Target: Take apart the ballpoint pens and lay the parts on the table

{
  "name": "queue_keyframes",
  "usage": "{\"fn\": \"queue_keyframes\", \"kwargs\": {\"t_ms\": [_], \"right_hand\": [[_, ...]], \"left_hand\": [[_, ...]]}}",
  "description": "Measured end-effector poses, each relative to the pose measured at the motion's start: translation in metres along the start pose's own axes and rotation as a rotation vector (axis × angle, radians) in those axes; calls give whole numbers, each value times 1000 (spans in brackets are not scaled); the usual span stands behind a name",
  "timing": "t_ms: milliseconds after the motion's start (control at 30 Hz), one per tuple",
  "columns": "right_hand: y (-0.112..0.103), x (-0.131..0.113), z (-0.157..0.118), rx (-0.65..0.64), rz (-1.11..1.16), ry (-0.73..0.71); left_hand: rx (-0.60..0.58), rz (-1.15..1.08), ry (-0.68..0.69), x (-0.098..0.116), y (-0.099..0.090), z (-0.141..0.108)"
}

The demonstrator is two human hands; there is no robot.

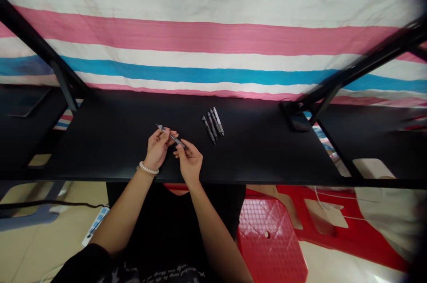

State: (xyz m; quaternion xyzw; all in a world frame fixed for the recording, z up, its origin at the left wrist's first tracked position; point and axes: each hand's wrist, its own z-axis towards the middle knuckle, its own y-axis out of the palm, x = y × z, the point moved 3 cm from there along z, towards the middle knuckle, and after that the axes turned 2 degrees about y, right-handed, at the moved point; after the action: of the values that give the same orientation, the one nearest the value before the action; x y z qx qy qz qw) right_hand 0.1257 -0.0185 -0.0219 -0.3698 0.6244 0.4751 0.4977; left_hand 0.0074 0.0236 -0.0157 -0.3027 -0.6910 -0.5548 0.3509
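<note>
Between both hands, above the black table, is a slim pen with a grey barrel, slanting down to the right. My left hand, with a beaded bracelet at the wrist, pinches its upper left end. The thumb and fingers of my right hand are closed on the lower right end. To the right of my hands, several pens lie side by side on the table: a dark pen a little apart on the left, and a white-and-grey pen at the right of the group.
The black table has dark metal posts at both sides. A black phone-like object lies by the right post. Behind hangs a striped cloth. A red plastic stool stands below the front edge, and a power strip lies on the floor.
</note>
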Motion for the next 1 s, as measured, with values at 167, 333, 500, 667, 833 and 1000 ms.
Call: {"fn": "queue_keyframes", "kwargs": {"t_ms": [167,333,500,667,833,1000], "right_hand": [[1,0,1,-67,-69,10],[0,1,1,-52,-31,-49],[0,4,1,-82,-44,-23],[0,6,1,-104,-50,-4],[0,8,1,-123,-94,16],[3,2,1,-132,-184,-89]], "left_hand": [[-24,27,-12,0,1,-1],[2,6,3,0,0,-1],[-7,6,-1,0,1,-1],[-31,17,12,1,0,-1],[-64,4,5,3,2,-3],[-51,-178,-32,10,7,-4]]}}
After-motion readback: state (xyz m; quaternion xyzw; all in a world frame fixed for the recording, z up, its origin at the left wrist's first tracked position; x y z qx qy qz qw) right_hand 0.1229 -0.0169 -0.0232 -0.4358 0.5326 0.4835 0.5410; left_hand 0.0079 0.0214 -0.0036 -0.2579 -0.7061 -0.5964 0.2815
